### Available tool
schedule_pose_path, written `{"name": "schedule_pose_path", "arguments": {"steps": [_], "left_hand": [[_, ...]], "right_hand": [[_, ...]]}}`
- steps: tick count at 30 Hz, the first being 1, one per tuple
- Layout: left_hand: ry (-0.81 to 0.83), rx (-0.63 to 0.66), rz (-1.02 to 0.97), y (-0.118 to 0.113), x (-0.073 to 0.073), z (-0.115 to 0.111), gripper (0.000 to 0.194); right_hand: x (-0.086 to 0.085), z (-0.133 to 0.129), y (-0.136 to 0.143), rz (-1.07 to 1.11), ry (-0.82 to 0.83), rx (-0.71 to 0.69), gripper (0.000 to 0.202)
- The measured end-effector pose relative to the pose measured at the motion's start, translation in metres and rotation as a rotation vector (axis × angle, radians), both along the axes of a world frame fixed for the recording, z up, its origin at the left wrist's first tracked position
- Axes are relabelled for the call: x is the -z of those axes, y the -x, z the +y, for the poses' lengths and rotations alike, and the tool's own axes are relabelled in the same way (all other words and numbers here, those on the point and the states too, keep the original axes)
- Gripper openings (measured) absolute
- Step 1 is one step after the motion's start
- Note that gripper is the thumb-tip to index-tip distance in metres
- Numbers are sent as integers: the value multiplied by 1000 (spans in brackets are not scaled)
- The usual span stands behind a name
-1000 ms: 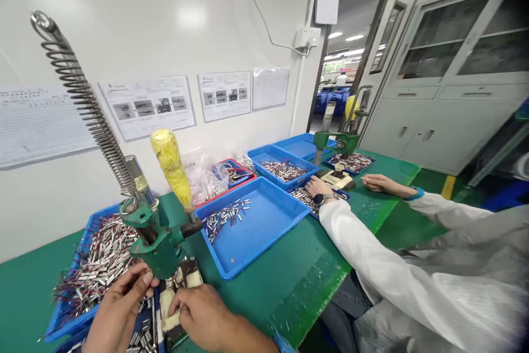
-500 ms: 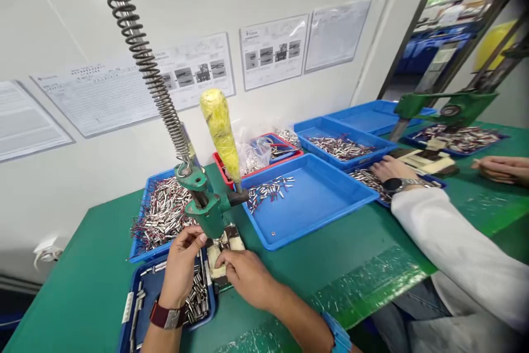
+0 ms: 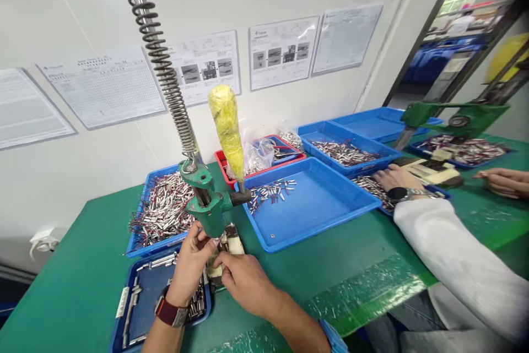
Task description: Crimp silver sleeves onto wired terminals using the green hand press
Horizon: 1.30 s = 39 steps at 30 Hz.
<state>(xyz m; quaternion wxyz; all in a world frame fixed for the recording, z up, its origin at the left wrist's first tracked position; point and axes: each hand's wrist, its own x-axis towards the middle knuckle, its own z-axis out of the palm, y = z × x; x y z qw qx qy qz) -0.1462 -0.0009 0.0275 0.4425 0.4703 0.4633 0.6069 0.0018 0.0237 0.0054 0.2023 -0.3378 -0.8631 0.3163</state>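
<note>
Left hand (image 3: pixel 189 266) and right hand (image 3: pixel 250 280), grasp unclear, work at the press (image 3: pixel 210 215) slanting up-left.

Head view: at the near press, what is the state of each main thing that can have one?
Left hand, fingers bent by press head; grip unclear
Right hand, fingers curled at press base; grip unclear
Yellow handle, raised, leaning slightly
Coil spring, coils apart at top
Left blue tray, heaped with wired parts
Dark blue tray, holding metal tubes
Middle blue tray, parts at left end
</note>
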Motion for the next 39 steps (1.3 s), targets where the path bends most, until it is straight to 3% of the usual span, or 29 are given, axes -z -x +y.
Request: {"name": "schedule_pose_path", "arguments": {"steps": [5,7,9,11,13,14,15,17,19,20,22,26,29,32,34,36,38,39], "left_hand": [[-9,29,12,3,4,1,28],[-12,51,34,5,5,3,29],[-27,81,57,7,5,4,30],[-56,91,75,8,6,5,28],[-74,85,82,10,8,4,25],[-72,81,82,10,8,3,26],[-64,80,78,11,9,3,29],[-37,91,75,13,9,0,43],[-25,92,102,14,7,-3,53],[-22,83,137,14,6,-4,52],[-15,49,235,14,5,-6,43],[-2,7,343,15,6,-7,31],[11,15,301,16,10,-6,31],[31,27,216,16,12,-5,35],[19,16,166,14,11,-5,35],[-2,-22,145,11,11,-6,32],[-7,-62,145,6,12,-5,28],[-3,-80,137,3,14,-5,29]], "right_hand": [[5,-1,1,-3,-6,-37,34],[5,1,-6,98,80,-103,32],[-8,8,-19,309,182,-52,28],[-42,25,-33,610,133,171,23],[-95,53,-37,909,-100,390,19],[-127,70,-34,1011,-217,408,20],[-158,85,-28,1066,-271,348,26],[-215,110,-10,1047,-189,123,31],[-251,118,4,982,-7,-93,28],[-259,115,7,979,70,-168,27],[-258,93,2,1044,105,-277,30],[-230,31,-28,1208,-97,-355,33],[-223,20,-37,1233,-44,-350,33],[-214,50,-32,1201,24,-409,35],[-191,86,-34,1076,1,-293,42],[-151,125,-46,753,-72,-47,45],[-102,157,-68,235,-126,180,37],[-77,169,-80,126,-122,244,32]]}}
